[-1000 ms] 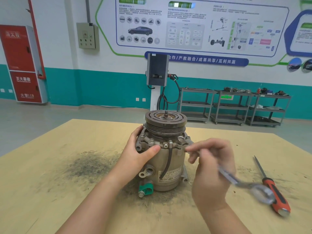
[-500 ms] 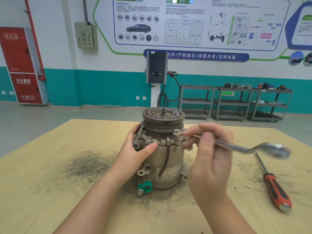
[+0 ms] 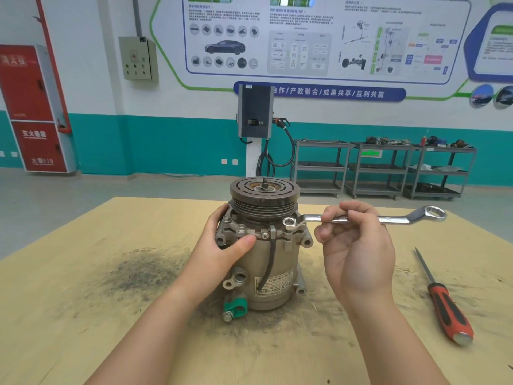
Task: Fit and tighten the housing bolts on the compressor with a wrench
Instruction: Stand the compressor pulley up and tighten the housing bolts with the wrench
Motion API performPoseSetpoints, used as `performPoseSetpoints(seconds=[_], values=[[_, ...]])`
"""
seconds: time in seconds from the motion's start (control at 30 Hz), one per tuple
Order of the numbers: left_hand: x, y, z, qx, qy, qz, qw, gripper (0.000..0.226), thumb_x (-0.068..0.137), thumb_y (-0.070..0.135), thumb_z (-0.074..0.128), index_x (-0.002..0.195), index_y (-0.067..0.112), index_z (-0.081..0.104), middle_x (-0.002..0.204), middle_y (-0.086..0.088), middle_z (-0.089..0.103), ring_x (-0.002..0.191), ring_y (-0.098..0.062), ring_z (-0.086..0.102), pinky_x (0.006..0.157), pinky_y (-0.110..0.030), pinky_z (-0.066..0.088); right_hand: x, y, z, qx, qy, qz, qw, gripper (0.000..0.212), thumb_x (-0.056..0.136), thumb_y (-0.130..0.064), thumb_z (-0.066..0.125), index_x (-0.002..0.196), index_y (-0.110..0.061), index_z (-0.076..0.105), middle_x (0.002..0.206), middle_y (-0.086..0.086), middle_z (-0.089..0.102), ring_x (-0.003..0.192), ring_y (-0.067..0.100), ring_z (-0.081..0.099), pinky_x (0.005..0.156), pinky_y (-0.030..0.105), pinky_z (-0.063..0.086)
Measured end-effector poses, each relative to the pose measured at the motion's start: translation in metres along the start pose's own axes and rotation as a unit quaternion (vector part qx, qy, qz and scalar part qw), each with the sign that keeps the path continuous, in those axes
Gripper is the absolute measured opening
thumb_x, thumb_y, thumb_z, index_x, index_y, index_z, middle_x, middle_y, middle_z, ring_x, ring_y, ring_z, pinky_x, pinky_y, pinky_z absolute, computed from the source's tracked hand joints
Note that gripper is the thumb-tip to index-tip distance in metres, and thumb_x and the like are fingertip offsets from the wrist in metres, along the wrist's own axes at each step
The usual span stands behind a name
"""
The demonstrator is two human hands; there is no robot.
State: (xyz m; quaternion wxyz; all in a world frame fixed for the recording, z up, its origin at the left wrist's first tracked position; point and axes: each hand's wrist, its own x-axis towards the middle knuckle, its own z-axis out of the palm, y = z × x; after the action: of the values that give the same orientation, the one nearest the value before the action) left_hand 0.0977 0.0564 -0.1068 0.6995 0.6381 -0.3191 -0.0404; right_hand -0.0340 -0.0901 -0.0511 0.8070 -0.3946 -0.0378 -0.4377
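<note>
We gripped the upright compressor (image 3: 266, 245), mid-table (image 3: 83, 301), with our left hand (image 3: 222, 245). Our right hand (image 3: 358, 245) pinched the wrench (image 3: 361, 218), lying level, its left ring on a housing bolt (image 3: 289, 224).

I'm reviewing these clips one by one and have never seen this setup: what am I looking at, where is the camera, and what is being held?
There is no robot here. One camera, worn on a person's head, looks down at their two bare hands. A car compressor stands upright on a dusty wooden table. The left hand steadies the compressor's side. The right hand holds a ring wrench by its shaft, with one ring end sitting at a bolt on the housing's upper edge. A red-handled screwdriver lies untouched on the table, to the right.
</note>
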Motion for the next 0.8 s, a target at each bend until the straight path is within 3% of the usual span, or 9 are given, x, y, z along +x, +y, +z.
performPoseSetpoints(seconds=[0.2, 0.5, 0.6, 0.8], values=[[-0.0009, 0.0016, 0.0007, 0.008, 0.002, -0.003, 1.000, 0.095, 0.057, 0.060, 0.080, 0.140, 0.043, 0.036, 0.128, 0.017, 0.059, 0.106, 0.005, 0.064, 0.077, -0.015, 0.055, 0.0066, 0.0021, -0.0076, 0.034, 0.020, 0.055, 0.998, 0.023, 0.095, 0.000, 0.031, 0.085, -0.009, 0.050, 0.061, 0.006, 0.059, 0.047, 0.018, 0.047, 0.046, 0.024, 0.042], [0.0007, -0.0004, -0.0004, 0.013, 0.002, -0.004, 1.000, 0.098, 0.056, 0.061, 0.077, 0.143, 0.042, 0.035, 0.129, 0.019, 0.059, 0.108, 0.005, 0.063, 0.079, -0.015, 0.055, -0.0009, 0.0001, -0.0028, -0.121, -0.082, -0.097, 0.984, 0.020, 0.100, -0.003, 0.037, 0.089, -0.011, 0.052, 0.071, 0.007, 0.069, 0.053, 0.016, 0.057, 0.055, 0.026, 0.051], [0.0008, -0.0014, -0.0012, 0.016, 0.002, -0.002, 1.000, 0.098, 0.057, 0.062, 0.077, 0.144, 0.042, 0.035, 0.128, 0.020, 0.059, 0.109, 0.005, 0.063, 0.081, -0.016, 0.055, -0.0012, 0.0009, -0.0025, -0.145, -0.071, -0.102, 0.982, 0.019, 0.102, -0.007, 0.039, 0.089, -0.012, 0.053, 0.072, 0.006, 0.070, 0.053, 0.016, 0.059, 0.056, 0.027, 0.051], [0.0008, -0.0011, -0.0007, 0.018, 0.002, -0.006, 1.000, 0.096, 0.056, 0.063, 0.076, 0.141, 0.046, 0.035, 0.128, 0.021, 0.058, 0.107, 0.007, 0.062, 0.079, -0.015, 0.055, 0.0026, 0.0053, -0.0063, -0.035, 0.012, -0.022, 0.999, 0.022, 0.095, 0.002, 0.034, 0.086, -0.007, 0.052, 0.061, 0.009, 0.065, 0.046, 0.017, 0.053, 0.047, 0.025, 0.047]])
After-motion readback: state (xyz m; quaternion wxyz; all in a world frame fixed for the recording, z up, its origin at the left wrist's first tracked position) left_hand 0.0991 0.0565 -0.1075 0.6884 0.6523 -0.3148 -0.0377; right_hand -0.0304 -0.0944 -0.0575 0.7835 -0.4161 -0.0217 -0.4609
